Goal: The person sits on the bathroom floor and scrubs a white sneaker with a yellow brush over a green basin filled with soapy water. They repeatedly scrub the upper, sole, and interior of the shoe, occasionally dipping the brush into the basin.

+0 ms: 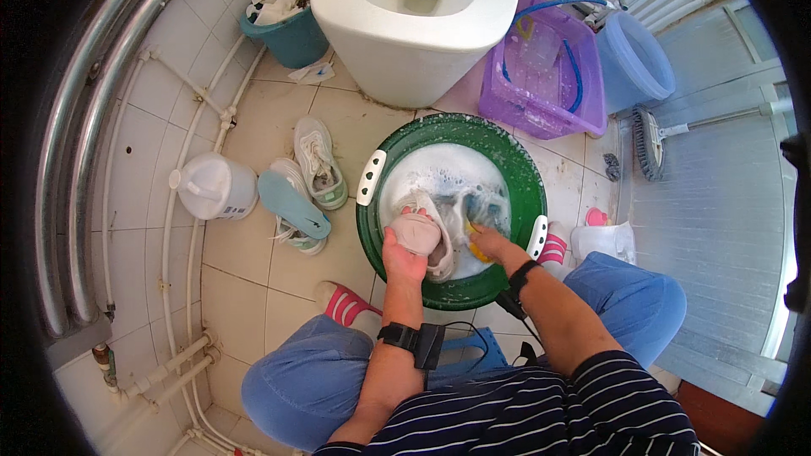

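Observation:
A pale canvas-like shoe (pixel 437 266) leans in the green plastic basin (pixel 529 171), partly among white suds (pixel 431 164). My left hand (pixel 405 259), palm up, grips a rounded, pale pinkish part of it, which may be the tongue. To its right, my right hand (pixel 493 244) is closed around a yellow scrubber (pixel 479 252) at the water's surface. The scrubber's underside is hidden, so I cannot tell whether it is a brush or a sponge. Bluish, churned water (pixel 488 209) lies just beyond this hand.
Left of the basin are a pale sneaker (pixel 317 158), a second sneaker (pixel 304 244) under a blue insole (pixel 293 206), and a white jug (pixel 215 187). A toilet (pixel 405 69), a purple tub (pixel 538 117) and a teal waste bin (pixel 288 44) stand beyond. A floor brush (pixel 647 142) leans at right.

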Tool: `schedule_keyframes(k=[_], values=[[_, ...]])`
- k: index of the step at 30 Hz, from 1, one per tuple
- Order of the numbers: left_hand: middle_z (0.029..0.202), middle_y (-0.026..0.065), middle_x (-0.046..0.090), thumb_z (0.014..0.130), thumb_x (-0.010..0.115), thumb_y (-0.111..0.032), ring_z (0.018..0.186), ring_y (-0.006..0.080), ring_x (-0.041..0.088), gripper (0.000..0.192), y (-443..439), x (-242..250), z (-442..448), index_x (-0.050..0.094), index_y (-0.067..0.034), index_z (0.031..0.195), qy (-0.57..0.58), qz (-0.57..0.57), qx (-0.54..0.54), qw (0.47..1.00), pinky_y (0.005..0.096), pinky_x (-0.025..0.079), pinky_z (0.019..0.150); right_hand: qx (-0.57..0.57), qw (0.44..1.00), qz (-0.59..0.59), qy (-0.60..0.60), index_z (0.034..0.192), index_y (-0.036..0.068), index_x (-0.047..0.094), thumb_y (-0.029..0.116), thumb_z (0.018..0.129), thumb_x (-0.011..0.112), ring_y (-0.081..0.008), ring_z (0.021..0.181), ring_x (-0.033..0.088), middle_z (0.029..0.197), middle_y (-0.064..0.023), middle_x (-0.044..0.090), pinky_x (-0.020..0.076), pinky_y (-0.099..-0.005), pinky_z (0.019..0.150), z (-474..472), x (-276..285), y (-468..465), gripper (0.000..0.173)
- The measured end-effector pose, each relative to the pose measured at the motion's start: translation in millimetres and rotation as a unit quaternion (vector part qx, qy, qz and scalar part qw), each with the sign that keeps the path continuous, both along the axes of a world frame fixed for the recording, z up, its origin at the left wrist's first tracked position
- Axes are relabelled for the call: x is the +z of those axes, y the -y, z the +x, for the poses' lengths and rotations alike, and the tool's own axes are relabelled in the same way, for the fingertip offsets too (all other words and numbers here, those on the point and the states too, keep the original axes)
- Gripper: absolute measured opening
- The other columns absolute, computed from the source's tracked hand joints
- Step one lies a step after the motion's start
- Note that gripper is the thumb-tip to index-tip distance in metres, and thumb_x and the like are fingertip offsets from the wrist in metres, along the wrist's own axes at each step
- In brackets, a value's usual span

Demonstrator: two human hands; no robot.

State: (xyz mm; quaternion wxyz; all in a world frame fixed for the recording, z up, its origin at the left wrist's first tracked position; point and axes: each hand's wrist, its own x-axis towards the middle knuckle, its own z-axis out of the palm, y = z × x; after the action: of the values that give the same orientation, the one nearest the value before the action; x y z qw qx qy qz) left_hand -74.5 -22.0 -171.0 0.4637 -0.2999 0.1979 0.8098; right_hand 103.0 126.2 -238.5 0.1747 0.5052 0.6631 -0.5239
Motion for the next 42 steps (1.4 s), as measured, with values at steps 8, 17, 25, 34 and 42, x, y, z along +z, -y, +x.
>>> schedule_keyframes(k=[8, 17, 25, 34, 42], values=[[0.145, 0.0127, 0.047, 0.104, 0.026, -0.05, 0.127, 0.0339, 0.05, 0.059, -4.5, 6.7, 13.0, 0.043, -0.011, 0.145, -0.025, 0.047, -0.053, 0.997, 0.0491, 0.038, 0.109, 0.222, 0.924, 0.267, -0.16, 0.152, 0.019, 0.034, 0.023, 0.094, 0.052, -0.0476, 0.095, 0.062, 0.121, -0.0325, 0.055, 0.0517, -0.0468, 0.087, -66.2, 143.2, 62.1, 0.06], [0.145, 0.0132, 0.048, 0.105, 0.03, -0.045, 0.131, 0.0311, 0.047, 0.052, -5.7, 17.6, 13.0, 0.044, -0.014, 0.144, -0.039, 0.081, -0.07, 0.993, 0.0478, 0.037, 0.111, 0.251, 0.877, 0.373, -0.171, 0.149, 0.02, 0.038, 0.027, 0.094, 0.055, -0.0494, 0.077, 0.06, 0.102, -0.0346, 0.053, 0.0534, -0.0506, 0.07, -88.3, 188.4, 89.0, 0.058], [0.146, 0.0112, 0.047, 0.105, 0.025, -0.046, 0.132, 0.0317, 0.046, 0.056, -13.4, 32.8, 20.8, 0.039, -0.013, 0.148, -0.038, 0.073, -0.107, 0.991, 0.0462, 0.034, 0.113, 0.106, 0.926, 0.356, -0.062, 0.153, 0.028, 0.027, 0.034, 0.097, 0.049, -0.0488, 0.078, 0.061, 0.102, -0.0347, 0.051, 0.053, -0.0532, 0.071, -84.3, 177.6, 75.7, 0.061], [0.148, 0.0135, 0.043, 0.106, 0.024, -0.043, 0.135, 0.0306, 0.042, 0.057, -14.3, 51.1, 20.0, 0.038, -0.007, 0.147, -0.038, 0.082, -0.096, 0.991, 0.0458, 0.031, 0.115, 0.114, 0.954, 0.278, -0.01, 0.153, 0.019, 0.03, 0.031, 0.094, 0.056, -0.0523, 0.09, 0.062, 0.113, -0.0375, 0.055, 0.0519, -0.0496, 0.086, -83.3, 168.9, 50.0, 0.065], [0.123, 0.0122, 0.057, 0.106, 0.034, -0.038, 0.118, 0.0296, 0.053, 0.042, -24.5, 34.9, 10.6, 0.05, -0.005, 0.126, -0.054, 0.18, 0.019, 0.982, 0.0475, 0.037, 0.11, -0.303, 0.928, 0.194, -0.096, 0.106, -0.011, 0.061, 0.042, 0.073, 0.082, -0.0224, 0.088, 0.067, 0.097, -0.0201, 0.068, 0.0536, -0.0354, 0.073, -40.5, 127.6, 16.8, 0.066]])
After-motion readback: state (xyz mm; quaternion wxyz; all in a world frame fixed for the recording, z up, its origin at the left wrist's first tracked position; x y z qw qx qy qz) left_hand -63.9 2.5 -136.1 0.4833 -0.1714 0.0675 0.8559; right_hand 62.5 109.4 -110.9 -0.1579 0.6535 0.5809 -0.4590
